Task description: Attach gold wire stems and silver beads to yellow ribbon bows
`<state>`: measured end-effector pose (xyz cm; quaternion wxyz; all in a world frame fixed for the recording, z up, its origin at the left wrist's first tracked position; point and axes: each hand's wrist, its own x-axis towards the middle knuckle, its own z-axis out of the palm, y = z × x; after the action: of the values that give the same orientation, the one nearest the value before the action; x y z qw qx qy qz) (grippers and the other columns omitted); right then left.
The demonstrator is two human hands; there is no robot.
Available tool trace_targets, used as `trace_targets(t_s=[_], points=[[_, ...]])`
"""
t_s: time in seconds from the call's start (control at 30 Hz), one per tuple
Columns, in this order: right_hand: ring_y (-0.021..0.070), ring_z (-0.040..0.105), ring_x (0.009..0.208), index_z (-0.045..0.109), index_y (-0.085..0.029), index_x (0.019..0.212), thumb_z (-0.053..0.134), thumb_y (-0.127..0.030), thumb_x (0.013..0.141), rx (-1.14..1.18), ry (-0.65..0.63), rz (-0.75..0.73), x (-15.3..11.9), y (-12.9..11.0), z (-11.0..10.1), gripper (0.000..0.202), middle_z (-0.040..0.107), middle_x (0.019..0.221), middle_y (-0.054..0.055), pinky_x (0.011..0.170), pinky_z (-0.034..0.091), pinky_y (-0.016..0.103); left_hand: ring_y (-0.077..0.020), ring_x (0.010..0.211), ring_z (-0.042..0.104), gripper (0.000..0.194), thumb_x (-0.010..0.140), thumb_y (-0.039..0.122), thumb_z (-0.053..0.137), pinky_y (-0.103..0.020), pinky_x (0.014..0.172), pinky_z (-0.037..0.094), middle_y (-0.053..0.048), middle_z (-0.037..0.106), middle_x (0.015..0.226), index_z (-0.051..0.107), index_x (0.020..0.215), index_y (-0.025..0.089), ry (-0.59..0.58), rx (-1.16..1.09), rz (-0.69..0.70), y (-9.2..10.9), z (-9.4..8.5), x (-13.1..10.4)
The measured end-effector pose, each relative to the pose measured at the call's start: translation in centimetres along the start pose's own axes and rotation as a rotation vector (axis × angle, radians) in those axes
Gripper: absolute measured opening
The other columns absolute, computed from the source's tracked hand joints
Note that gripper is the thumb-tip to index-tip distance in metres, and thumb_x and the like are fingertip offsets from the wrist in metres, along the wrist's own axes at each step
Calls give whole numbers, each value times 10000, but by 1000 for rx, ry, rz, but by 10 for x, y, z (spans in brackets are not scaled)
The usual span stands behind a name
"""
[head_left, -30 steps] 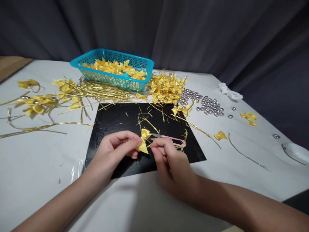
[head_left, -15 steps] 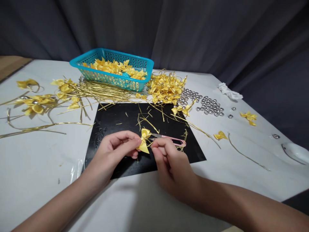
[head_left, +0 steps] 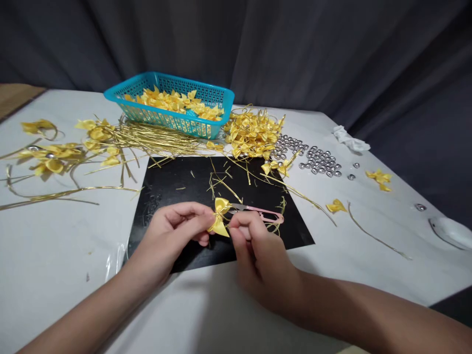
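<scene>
Between thumb and fingers, my left hand (head_left: 180,228) pinches a yellow ribbon bow (head_left: 221,227) above the black mat (head_left: 158,177). A thin gold cord (head_left: 225,214) crosses the bow's middle and runs toward my right hand (head_left: 258,246). The right fingertips are pressed together on the cord's end, just right of the bow. Pink-handled thread snips (head_left: 275,215) lie on the mat behind the right hand, partly covered by it. Several gold cord offcuts (head_left: 212,184) are scattered on the mat.
A turquoise basket (head_left: 217,127) of yellow bows stands at the back. Beside it are a bundle of gold cords (head_left: 158,137) and a heap of corded bows (head_left: 252,130). Silver beads (head_left: 320,161) lie right of the heap. A white object (head_left: 452,232) sits at the right edge.
Both hands stay nearly in place around the bow. The right fingertips have shifted very slightly left and down, and the view has moved a little.
</scene>
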<state>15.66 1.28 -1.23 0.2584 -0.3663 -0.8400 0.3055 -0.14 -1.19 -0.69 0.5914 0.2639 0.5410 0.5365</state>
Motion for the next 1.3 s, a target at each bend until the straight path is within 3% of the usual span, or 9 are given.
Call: trace_targets(t_s=[0.5,1.3], points=[[17,244,342,396,-206,888,373,-132,891,49,-1,-18,-1,2,-4,78,243,461,-119,374,173,117,-29,458,506,88,661,184,690,-88,462,411,45,598,514,682,582,145,-54,-54,27,3,1,0],[13,271,355,400,-187,861,403,-100,871,75,38,-52,-2,2,-6,87,258,493,-110,381,212,119,-35,468,507,84,664,196,688,-100,472,411,43,598,529,681,589,158,-77,-16,27,3,1,-1]])
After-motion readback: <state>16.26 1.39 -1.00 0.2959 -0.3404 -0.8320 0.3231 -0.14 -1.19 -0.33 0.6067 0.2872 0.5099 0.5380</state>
